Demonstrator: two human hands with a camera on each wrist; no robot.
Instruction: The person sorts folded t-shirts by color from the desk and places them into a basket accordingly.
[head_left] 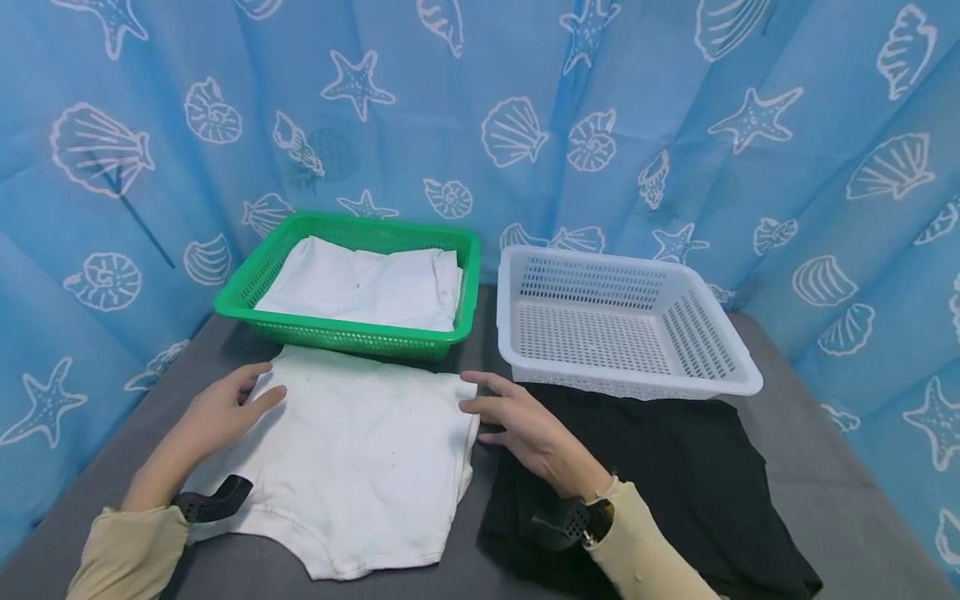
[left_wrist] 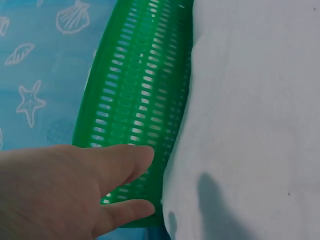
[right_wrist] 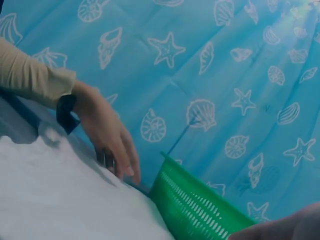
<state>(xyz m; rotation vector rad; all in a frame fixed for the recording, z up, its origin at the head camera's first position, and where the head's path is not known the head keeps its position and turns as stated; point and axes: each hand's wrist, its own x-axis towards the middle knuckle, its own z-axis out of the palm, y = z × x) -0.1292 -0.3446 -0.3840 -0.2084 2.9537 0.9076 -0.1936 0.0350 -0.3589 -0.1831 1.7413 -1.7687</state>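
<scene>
A white garment point(head_left: 367, 450), which looks like a folded T-shirt, lies spread on the grey table with a curved edge toward the front. My left hand point(head_left: 228, 408) is at its upper left edge, thumb and fingers apart, holding nothing. In the left wrist view, the fingers point(left_wrist: 127, 162) show in front of the green basket. At the garment's upper right corner is my right hand point(head_left: 521, 425), its fingers loosely spread and the fingertips over the edge. Whether either hand touches the cloth, I cannot tell. The right wrist view shows only a bit of the right hand point(right_wrist: 285, 227).
Behind the garment stands a green basket point(head_left: 352, 336) with folded white cloth point(head_left: 360, 283) in it. A white basket point(head_left: 630, 385) with nothing in it stands to its right. Black cloth point(head_left: 675, 483) lies under my right forearm. A blue shell-print curtain point(head_left: 450, 125) hangs behind.
</scene>
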